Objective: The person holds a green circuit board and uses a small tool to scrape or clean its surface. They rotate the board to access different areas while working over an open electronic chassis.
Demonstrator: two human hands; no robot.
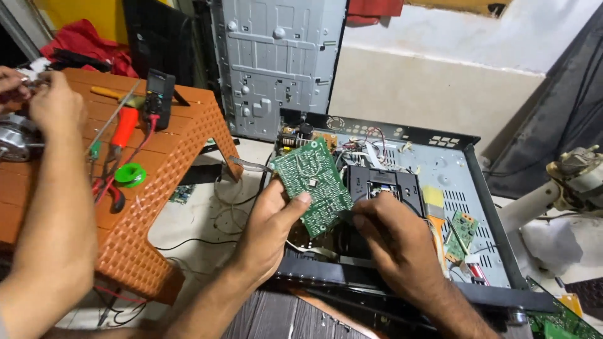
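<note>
My left hand (271, 223) grips a green circuit board (312, 182) by its lower left edge, thumb on the solder side, tilting it up over an opened black player chassis (477, 188). My right hand (389, 238) reaches under the board's lower right corner with a thin dark tool or probe between its fingers; the tip is hidden. A black disc drive unit (383, 182) sits just behind the board, and a smaller green board (463, 227) lies to the right inside the case.
Another person's arm and hands (53, 188) work at the left over an orange plastic stool (157, 188) holding a multimeter (159, 94), red-handled tools (122, 129) and a green tape roll (130, 174). A grey metal panel (276, 63) leans at the back. White fan parts (578, 182) lie right.
</note>
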